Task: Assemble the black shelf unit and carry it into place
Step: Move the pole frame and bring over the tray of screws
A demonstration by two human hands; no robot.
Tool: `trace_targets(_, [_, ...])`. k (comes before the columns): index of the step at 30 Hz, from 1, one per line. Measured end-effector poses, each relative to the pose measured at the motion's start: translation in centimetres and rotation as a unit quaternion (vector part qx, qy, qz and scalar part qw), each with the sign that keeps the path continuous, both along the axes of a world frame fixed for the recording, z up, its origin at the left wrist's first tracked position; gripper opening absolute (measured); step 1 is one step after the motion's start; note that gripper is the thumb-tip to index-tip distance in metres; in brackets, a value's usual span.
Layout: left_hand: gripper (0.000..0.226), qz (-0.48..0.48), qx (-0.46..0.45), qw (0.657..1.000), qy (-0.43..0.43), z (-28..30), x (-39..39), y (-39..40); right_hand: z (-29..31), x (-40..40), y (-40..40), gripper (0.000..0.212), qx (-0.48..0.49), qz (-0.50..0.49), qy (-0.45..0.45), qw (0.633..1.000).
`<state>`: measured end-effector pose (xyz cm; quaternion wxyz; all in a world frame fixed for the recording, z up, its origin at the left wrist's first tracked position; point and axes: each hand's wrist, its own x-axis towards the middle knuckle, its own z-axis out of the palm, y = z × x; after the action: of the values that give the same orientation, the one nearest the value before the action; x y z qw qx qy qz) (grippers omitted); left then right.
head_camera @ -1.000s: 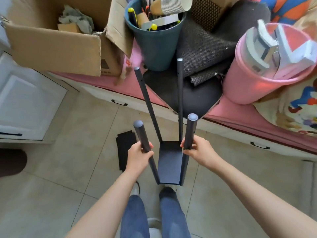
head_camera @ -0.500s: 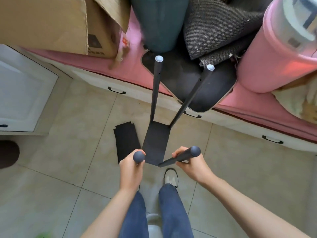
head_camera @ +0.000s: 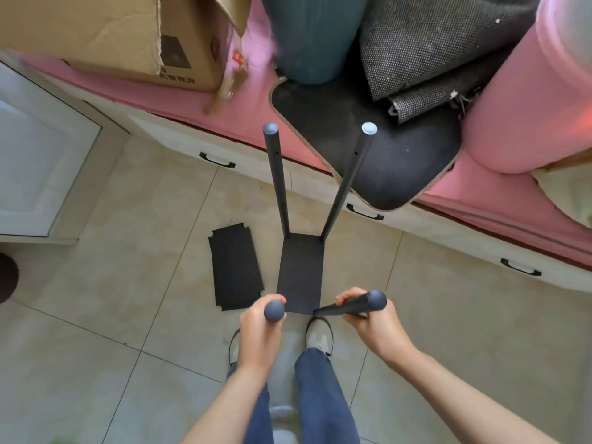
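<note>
The black shelf unit stands on the tiled floor in front of my feet: one black shelf panel (head_camera: 300,272) with four black poles rising from its corners. My left hand (head_camera: 261,331) grips the near left pole (head_camera: 274,311) just under its round cap. My right hand (head_camera: 373,325) grips the near right pole (head_camera: 352,306), which leans to the right. The far left pole (head_camera: 276,177) and far right pole (head_camera: 347,181) stand free. A second loose black shelf panel (head_camera: 235,267) lies flat on the floor, left of the unit.
A pink-covered bench (head_camera: 179,100) with drawers runs across the back. On it are a cardboard box (head_camera: 105,36), a dark teal bucket (head_camera: 312,40), a black board (head_camera: 378,145), grey mesh matting (head_camera: 426,49) and a pink bucket (head_camera: 531,100). A white cabinet (head_camera: 35,165) stands at left.
The view has tilted down and come closer over the unit. Both hands have stayed gripped on the near poles, and the far poles now lean apart more evenly.
</note>
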<state>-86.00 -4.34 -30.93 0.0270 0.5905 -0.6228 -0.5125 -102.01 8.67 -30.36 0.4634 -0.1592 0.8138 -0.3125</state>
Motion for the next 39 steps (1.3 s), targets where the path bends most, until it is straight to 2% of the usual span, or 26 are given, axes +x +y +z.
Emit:
trace_targets(5, [0.031, -0.037, 0.020, 0.999, -0.001, -0.8, 1.2, 1.5, -0.9, 0.3, 1.5, 0.039, 0.009, 0.011, 0.017, 1.000])
trace_targets(9, [0.032, -0.093, 0.070, 0.993, -0.012, -0.2, 2.2, 2.1, -0.5, 0.9, 2.5, 0.038, 0.022, 0.038, 0.021, 0.999])
trace_targets(13, [0.033, -0.172, 0.066, 0.982, -0.052, -0.5, 3.6, 2.4, 0.0, 1.0, 2.8, 0.023, 0.046, 0.119, 0.024, 0.992])
trace_targets(18, [0.019, -0.170, 0.125, 0.974, -0.083, 0.7, 5.4, 2.6, 1.6, 1.3, 3.4, 0.032, 0.076, 0.264, 0.018, 0.961])
trace_targets(21, [0.031, -0.256, 0.083, 0.957, -0.111, 1.9, 7.0, 3.1, 3.1, 2.3, 4.0, 0.033, 0.080, 0.299, 0.017, 0.951])
trace_targets(24, [0.048, -0.258, 0.061, 0.957, -0.116, 3.7, 7.4, 3.3, 5.1, 2.7, 3.6, 0.034, 0.088, 0.303, 0.016, 0.949])
trace_targets(29, [0.043, -0.256, 0.094, 0.957, -0.100, 9.0, 6.9, 3.8, 9.8, 3.2, 1.6, 0.034, 0.090, 0.346, 0.027, 0.933])
trace_targets(33, [0.035, -0.202, 0.099, 0.972, -0.074, 13.1, 6.8, 2.6, 14.3, 3.4, -2.2, 0.026, 0.052, 0.353, 0.074, 0.931])
trace_targets(39, [0.021, -0.057, 0.066, 0.996, -0.018, 19.6, 10.1, 0.4, 20.1, 6.7, -7.7, 0.027, 0.024, 0.378, 0.091, 0.921])
